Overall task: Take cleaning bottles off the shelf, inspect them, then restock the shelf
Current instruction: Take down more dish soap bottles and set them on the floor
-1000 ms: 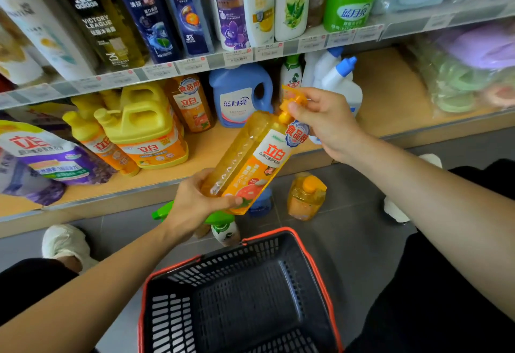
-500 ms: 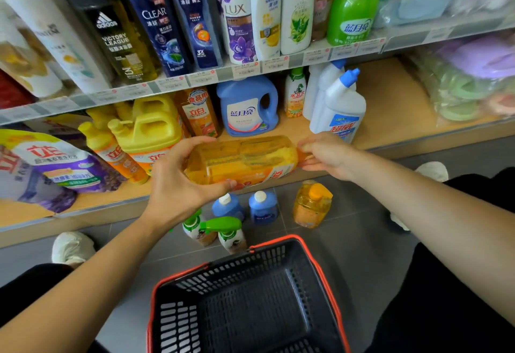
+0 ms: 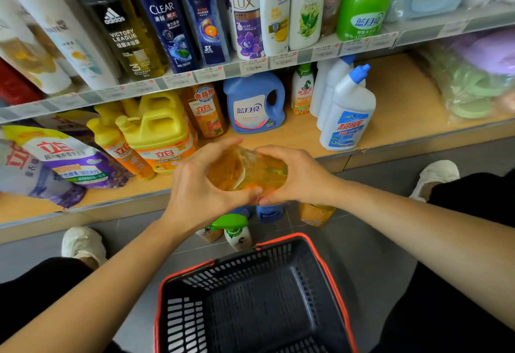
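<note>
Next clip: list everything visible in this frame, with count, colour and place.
held bottle: one, orange, between both hands before the lower shelf
basket: one, black with red rim, on the floor, nearest
spray bottles: two, white with green tops, floor beyond the basket
blue bottles: two, floor, partly hidden under the hands
jar: one, orange, floor, right of the blue bottles
yellow jugs: several, lower shelf, left
bags: several, purple and white, lower shelf, far left
blue jug: one, lower shelf, middle
white bottles: at least two, blue caps, lower shelf, right
shampoo bottles: a row, mixed colours, upper shelf
shoes: two, white, floor
left hand: grips the held bottle
right hand: grips the held bottle
</note>
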Demonstrator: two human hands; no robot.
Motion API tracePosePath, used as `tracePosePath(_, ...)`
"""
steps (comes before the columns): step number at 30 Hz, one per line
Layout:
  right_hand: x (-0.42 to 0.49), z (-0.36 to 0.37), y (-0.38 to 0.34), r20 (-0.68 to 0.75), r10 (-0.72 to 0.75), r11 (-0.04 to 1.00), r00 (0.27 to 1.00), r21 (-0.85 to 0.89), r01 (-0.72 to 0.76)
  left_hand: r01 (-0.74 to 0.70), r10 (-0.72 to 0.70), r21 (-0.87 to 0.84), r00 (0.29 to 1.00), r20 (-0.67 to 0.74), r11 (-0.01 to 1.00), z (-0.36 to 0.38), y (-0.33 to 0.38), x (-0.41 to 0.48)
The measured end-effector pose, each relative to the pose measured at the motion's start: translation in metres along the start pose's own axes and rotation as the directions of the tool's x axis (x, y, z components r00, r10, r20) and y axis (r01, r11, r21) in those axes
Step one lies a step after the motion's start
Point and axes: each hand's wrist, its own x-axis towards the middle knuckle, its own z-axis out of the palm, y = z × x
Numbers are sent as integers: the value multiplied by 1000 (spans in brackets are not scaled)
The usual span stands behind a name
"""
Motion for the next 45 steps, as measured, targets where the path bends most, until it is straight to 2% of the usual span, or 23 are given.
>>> tracePosePath(6,-4,-3,4,-7,63,983,998,175,-61,-227,225,3,970,96,974,2,-8,-3)
tracePosePath(9,-4,-6,5,-42,103,974,994,207,-92,-310,309,1,948,75,951,6,-10,-8)
tracePosePath(12,-3,-8,5,-60,120,973,991,203,-105,-332,333,-28,943,11,943,5,-10,-10)
tracePosePath(17,-3,-7,6,-24,126,966,992,232,-117,-213,211,-8,973,-97,977,-3,-10,-9)
tracePosePath(19,-3,-6,6,-9,123,963,992,243,-117,-111,110,-19,991,-72,994,-5,-13,-6)
tracePosePath(22,-3,-7,7,-3,112,959,994,262,-107,12,-11,-165,1000,4,986,-5,-20,-3)
tracePosePath(26,-5,-9,10,-22,117,948,993,301,-105,44,-44,-309,999,7,950,-6,-30,1)
tracePosePath(29,-5,-9,12,-31,117,938,993,332,-100,148,-142,-489,989,49,860,-6,-33,3)
tracePosePath(31,-5,-8,12,-40,120,932,992,350,-99,181,-169,-548,983,73,817,-6,-33,2)
tracePosePath(33,-5,-8,11,-46,120,928,992,359,-95,169,-140,-484,985,97,858,-6,-34,0)
tracePosePath(36,-5,-7,9,-68,122,926,990,368,-89,35,11,-254,984,178,967,-3,-32,-6)
tracePosePath(40,-4,-7,7,-68,113,923,991,378,-80,-80,92,-101,989,119,992,-2,-30,-10)
tracePosePath(45,-4,-5,5,-52,113,914,992,396,-84,-138,142,-45,984,111,989,-6,-26,-9)
